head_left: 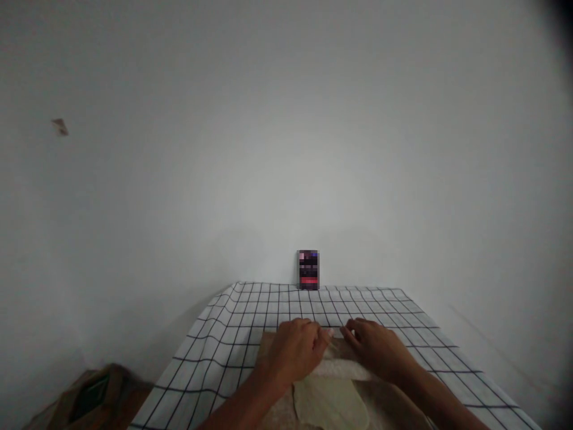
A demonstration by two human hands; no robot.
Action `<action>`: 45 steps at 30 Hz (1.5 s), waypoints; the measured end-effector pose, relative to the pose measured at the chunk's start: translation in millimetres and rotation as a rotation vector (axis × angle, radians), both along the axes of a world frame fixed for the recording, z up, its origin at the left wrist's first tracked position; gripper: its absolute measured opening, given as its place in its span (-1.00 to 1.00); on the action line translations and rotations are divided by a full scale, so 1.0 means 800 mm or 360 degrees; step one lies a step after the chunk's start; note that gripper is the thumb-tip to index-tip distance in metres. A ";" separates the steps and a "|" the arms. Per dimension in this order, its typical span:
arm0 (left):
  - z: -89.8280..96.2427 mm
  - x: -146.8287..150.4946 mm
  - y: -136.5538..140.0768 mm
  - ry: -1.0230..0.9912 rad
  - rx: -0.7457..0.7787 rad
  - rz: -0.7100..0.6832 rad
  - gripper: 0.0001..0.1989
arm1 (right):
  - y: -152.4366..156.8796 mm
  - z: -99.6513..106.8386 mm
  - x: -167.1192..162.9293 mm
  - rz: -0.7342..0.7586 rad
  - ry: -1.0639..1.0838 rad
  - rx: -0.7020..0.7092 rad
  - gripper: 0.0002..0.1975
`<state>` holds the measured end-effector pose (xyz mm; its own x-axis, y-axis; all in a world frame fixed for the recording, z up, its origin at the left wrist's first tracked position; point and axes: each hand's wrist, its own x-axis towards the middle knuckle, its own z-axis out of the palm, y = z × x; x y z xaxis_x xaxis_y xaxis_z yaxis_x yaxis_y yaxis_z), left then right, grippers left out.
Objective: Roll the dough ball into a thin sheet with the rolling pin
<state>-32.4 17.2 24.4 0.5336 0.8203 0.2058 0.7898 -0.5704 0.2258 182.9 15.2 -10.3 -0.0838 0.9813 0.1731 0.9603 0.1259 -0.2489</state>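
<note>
My left hand (299, 346) is over the far left part of a brown sheet or board (265, 341). Its fingers curl down and the thumb lies close to them. My right hand (375, 345) rests across from it, fingers bent and drawn together. What either hand grips, if anything, is hidden. A small pale strip (332, 344) shows in the gap between them. Nearer to me, a pale band (341, 369) runs crosswise between my wrists. Below that band lies a flat, pale greenish piece with a rounded edge (331, 405), partly cut off by the frame.
A white tablecloth with a dark grid (237, 316) covers the table. A phone-like upright object (308, 270), its front pixelated, leans at the table's far edge against the white wall (286, 149). A brown box-like object (92, 394) sits low at the left.
</note>
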 end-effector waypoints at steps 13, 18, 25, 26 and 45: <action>-0.051 -0.006 -0.027 -0.0092 0.0051 0.0134 -0.45 | -0.043 -0.081 0.020 0.0378 -0.0537 0.0783 -0.67; -0.085 -0.018 -0.066 -0.0141 0.0140 0.0069 -0.43 | -0.090 -0.097 0.009 0.0293 -0.0678 0.0954 -0.66; -0.046 -0.030 -0.061 -0.0279 -0.0201 0.0040 -0.51 | -0.097 -0.083 0.003 0.0188 -0.0547 0.0811 -0.79; -0.037 -0.031 -0.053 -0.0281 -0.0257 0.0059 -0.52 | -0.095 -0.083 0.004 0.0185 -0.0462 0.0766 -0.74; -0.040 -0.020 0.046 -0.0839 -0.1056 -0.0056 -0.42 | -0.105 -0.051 -0.003 0.0241 -0.0009 0.0268 -0.47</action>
<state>-48.2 53.8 -7.2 0.5303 0.8437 -0.0836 0.4718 -0.2117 0.8559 180.8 -69.1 -51.4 -0.2294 0.9147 0.3326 0.9287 0.3080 -0.2065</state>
